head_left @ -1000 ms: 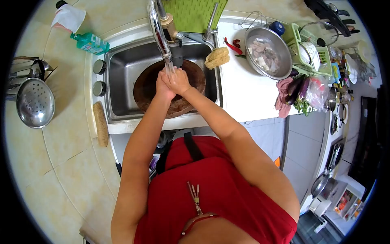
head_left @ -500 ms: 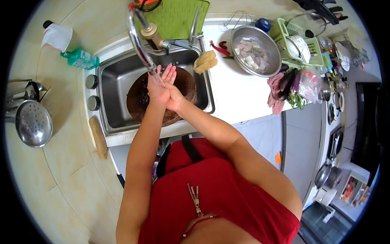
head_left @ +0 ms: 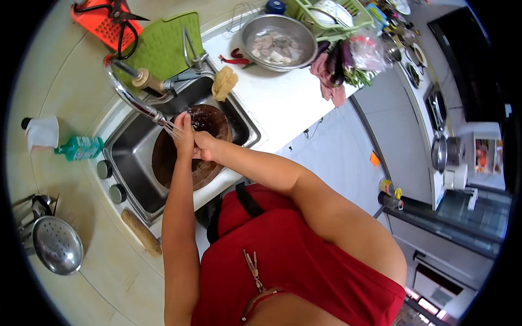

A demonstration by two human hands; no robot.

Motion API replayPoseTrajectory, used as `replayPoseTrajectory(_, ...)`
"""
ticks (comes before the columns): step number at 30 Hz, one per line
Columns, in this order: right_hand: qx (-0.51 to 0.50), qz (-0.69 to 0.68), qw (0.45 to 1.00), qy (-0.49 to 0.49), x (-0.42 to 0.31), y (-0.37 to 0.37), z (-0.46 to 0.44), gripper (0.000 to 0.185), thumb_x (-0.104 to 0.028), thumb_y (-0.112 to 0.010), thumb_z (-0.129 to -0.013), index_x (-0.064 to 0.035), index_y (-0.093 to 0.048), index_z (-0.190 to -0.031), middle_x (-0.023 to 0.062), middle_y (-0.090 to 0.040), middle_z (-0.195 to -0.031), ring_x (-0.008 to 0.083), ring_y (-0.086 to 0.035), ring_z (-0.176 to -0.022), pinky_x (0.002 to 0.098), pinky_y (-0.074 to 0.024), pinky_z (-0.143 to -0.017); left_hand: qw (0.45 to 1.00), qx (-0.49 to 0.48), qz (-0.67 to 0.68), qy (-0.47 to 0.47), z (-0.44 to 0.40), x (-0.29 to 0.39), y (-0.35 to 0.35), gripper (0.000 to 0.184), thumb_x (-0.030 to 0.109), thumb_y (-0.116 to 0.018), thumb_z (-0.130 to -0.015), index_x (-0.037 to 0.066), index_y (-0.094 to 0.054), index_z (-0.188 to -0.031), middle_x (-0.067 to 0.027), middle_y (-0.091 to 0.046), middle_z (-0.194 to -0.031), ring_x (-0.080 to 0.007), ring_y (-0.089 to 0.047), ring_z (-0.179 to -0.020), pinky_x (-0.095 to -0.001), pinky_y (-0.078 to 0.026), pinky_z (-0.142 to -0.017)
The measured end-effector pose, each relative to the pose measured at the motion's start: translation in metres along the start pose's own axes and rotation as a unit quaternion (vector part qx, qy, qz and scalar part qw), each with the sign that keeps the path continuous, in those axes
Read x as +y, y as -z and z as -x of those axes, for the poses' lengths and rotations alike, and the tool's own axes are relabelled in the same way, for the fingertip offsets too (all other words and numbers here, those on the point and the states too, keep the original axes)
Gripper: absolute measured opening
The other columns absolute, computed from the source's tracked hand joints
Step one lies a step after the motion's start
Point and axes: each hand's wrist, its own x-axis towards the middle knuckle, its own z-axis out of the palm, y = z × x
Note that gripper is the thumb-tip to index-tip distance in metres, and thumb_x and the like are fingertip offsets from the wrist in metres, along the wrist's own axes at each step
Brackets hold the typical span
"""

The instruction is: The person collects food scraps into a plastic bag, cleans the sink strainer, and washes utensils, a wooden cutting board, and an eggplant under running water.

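Water runs from the curved chrome faucet (head_left: 130, 100) onto my hands over the sink (head_left: 128, 176). My left hand (head_left: 185, 136) is held up under the stream, its fingers stretched out and side by side, with no object in it. Against its palm and wrist side presses my right hand (head_left: 204, 145), its fingers bent around the left hand and partly hidden. Below both hands, a round brown board (head_left: 215, 120) lies in the sink, wet and splashed.
A sponge-like loofah piece (head_left: 224, 83) rests at the sink's corner. On the counter are a metal bowl (head_left: 293, 60) of cut pieces in water, red chilies (head_left: 235, 60) and eggplants (head_left: 341, 61). A green soap bottle (head_left: 80, 148) stands left of the sink.
My view has turned, so the sink sits lower and further left. My right hand has shifted from lying stretched along the left hand to curling around it, under running water.
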Motion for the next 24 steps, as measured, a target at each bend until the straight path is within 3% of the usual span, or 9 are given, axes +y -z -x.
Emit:
replayPoseTrajectory(4, 0.065, 0.264, 0.95, 0.154, -0.013, 0.034, 0.007, 0.025, -0.011, -0.058, -0.083, -0.0042, -0.058, -0.107, 0.0103, -0.063, -0.093, 0.0229, -0.062, -0.084, 0.0384, -0.0515, -0.073, 0.974, 0.025, -0.214, -0.066, -0.003, -0.023, 0.017, 0.024, 0.017, -0.056, -0.091, 0.001, -0.058, -0.109, -0.0068, -0.063, -0.092, -0.0208, -0.059, -0.085, -0.0312, -0.047, -0.078)
replayPoseTrajectory(6, 0.169, 0.504, 0.784, 0.322, -0.024, 0.066, 0.01, 0.018, -0.008, -0.067, -0.071, -0.0036, -0.067, -0.089, 0.0181, -0.064, -0.096, 0.0303, -0.062, -0.09, 0.0345, -0.0479, -0.08, 0.982, 0.04, -0.171, -0.064, 0.001, -0.024, 0.019, 0.011, 0.012, -0.055, -0.088, 0.002, -0.061, -0.091, -0.0079, -0.063, -0.076, -0.0181, -0.062, -0.068, -0.0326, -0.049, -0.064)
replayPoseTrajectory(7, 0.178, 0.533, 0.738, 0.374, -0.034, 0.078, 0.021, 0.016, -0.007, -0.067, -0.069, -0.0055, -0.067, -0.085, 0.0195, -0.065, -0.091, 0.0309, -0.062, -0.086, 0.035, -0.0484, -0.077, 0.991, 0.018, -0.127, -0.024, 0.004, -0.023, 0.021, 0.012, 0.013, -0.055, -0.089, 0.003, -0.061, -0.089, -0.0071, -0.061, -0.07, -0.016, -0.06, -0.063, -0.0313, -0.047, -0.059)
replayPoseTrajectory(8, 0.175, 0.493, 0.786, 0.33, -0.048, 0.083, 0.034, 0.012, -0.006, -0.065, -0.068, -0.005, -0.067, -0.08, 0.017, -0.066, -0.082, 0.0292, -0.063, -0.08, 0.0357, -0.0492, -0.074, 0.996, -0.002, -0.084, 0.016, 0.006, -0.022, 0.025, 0.013, 0.014, -0.055, -0.089, 0.003, -0.061, -0.086, -0.0063, -0.06, -0.065, -0.0139, -0.058, -0.058, -0.0299, -0.046, -0.054)
replayPoseTrajectory(9, 0.181, 0.517, 0.774, 0.317, -0.062, 0.091, 0.047, 0.009, -0.005, -0.063, -0.068, -0.0046, -0.065, -0.076, 0.0155, -0.065, -0.075, 0.0281, -0.063, -0.074, 0.0367, -0.0494, -0.07, 0.997, -0.022, -0.04, 0.054, 0.006, -0.021, 0.03, 0.015, 0.015, -0.055, -0.09, 0.003, -0.061, -0.084, -0.0054, -0.059, -0.06, -0.0118, -0.056, -0.052, -0.0286, -0.045, -0.05)
replayPoseTrajectory(13, 0.281, 0.513, 0.646, 0.49, -0.106, 0.138, 0.074, 0.006, -0.006, -0.058, -0.074, -0.0047, -0.062, -0.071, 0.0152, -0.059, -0.088, 0.0315, -0.059, -0.083, 0.0384, -0.0472, -0.076, 0.99, -0.019, -0.047, 0.128, 0.016, -0.02, 0.04, 0.029, 0.022, -0.052, -0.092, 0.001, -0.063, -0.075, -0.0043, -0.053, -0.05, -0.0144, -0.054, -0.05, -0.0289, -0.043, -0.051)
replayPoseTrajectory(18, 0.426, 0.442, 0.518, 0.596, -0.199, 0.188, 0.142, 0.009, 0.0, -0.054, -0.076, -0.0062, -0.061, -0.079, 0.0134, -0.057, -0.095, 0.0318, -0.058, -0.084, 0.0381, -0.0464, -0.076, 0.975, -0.075, -0.175, 0.113, 0.027, -0.032, 0.068, 0.033, 0.028, -0.05, -0.094, -0.002, -0.064, -0.088, -0.0074, -0.061, -0.069, -0.0153, -0.058, -0.064, -0.0287, -0.045, -0.065)
replayPoseTrajectory(21, 0.521, 0.452, 0.338, 0.64, -0.272, 0.242, 0.17, 0.013, -0.004, -0.055, -0.075, -0.0034, -0.06, -0.087, 0.0177, -0.055, -0.096, 0.0361, -0.053, -0.09, 0.0428, -0.0429, -0.083, 0.967, -0.097, -0.191, 0.135, 0.035, -0.039, 0.079, 0.034, 0.029, -0.051, -0.094, -0.002, -0.064, -0.096, -0.0085, -0.065, -0.081, -0.0147, -0.059, -0.075, -0.0283, -0.046, -0.071)
replayPoseTrajectory(24, 0.651, 0.493, 0.302, 0.492, -0.314, 0.281, 0.19, 0.036, -0.016, -0.059, -0.077, -0.0066, -0.058, -0.112, 0.02, -0.052, -0.115, 0.0377, -0.051, -0.105, 0.0455, -0.0406, -0.091, 0.974, -0.08, -0.152, 0.148, 0.05, -0.036, 0.07, 0.033, 0.028, -0.053, -0.093, -0.001, -0.064, -0.102, -0.0075, -0.065, -0.087, -0.0146, -0.058, -0.079, -0.028, -0.045, -0.073)
